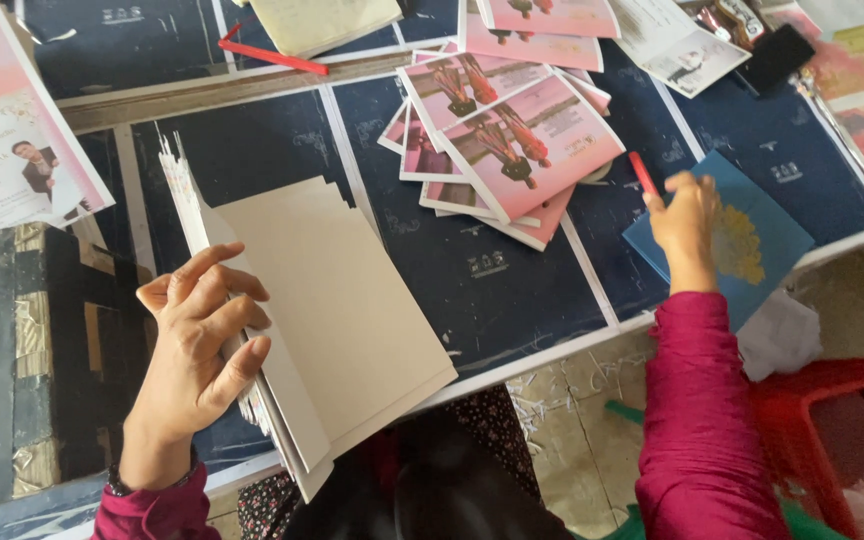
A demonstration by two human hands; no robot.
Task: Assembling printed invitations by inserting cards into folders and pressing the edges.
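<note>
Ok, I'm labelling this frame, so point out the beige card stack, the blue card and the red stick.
beige card stack (352, 310), head view, middle of the top sheet.
blue card (767, 235), head view, bare blue right of the yellow patch.
red stick (642, 172), head view, its middle, above the right hand's fingers.

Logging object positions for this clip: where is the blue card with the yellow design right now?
In the head view, the blue card lies at the table's right edge, under the right hand, just right of the fanned pink prints.

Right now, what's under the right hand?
The right hand rests on a blue sheet with a yellow patch, over dark blue boards. The part beneath hand and sheet is hidden.
</note>
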